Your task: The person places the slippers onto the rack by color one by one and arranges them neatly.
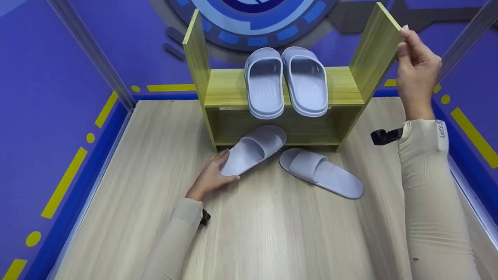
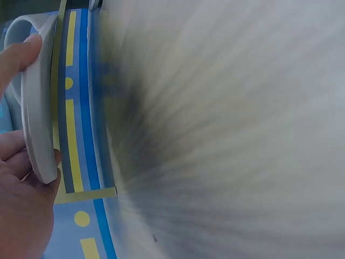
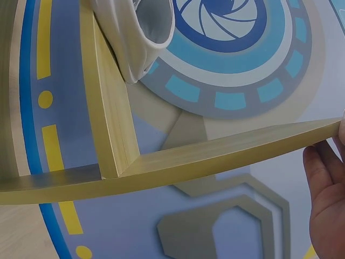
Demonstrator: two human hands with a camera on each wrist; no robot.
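My left hand (image 1: 210,175) grips a grey slide slipper (image 1: 243,155) by its heel end, thumb on one side and fingers on the other. In the left wrist view that slipper (image 2: 39,118) appears edge-on. Its toe reaches the front of the lower compartment of a wooden shoe rack (image 1: 229,88). High on the right, my right hand (image 1: 420,70) pinches the upper edge of the rack's right side panel (image 3: 226,154). Two grey slippers, a left one (image 1: 265,83) and a right one (image 1: 307,83), stand side by side on the upper shelf, heels overhanging its front edge.
Another grey slipper (image 1: 323,173) lies at an angle on the wood-grain floor (image 1: 272,237), just in front of the rack's right half. Blue printed walls (image 1: 58,97) with yellow marks rise behind and on both sides.
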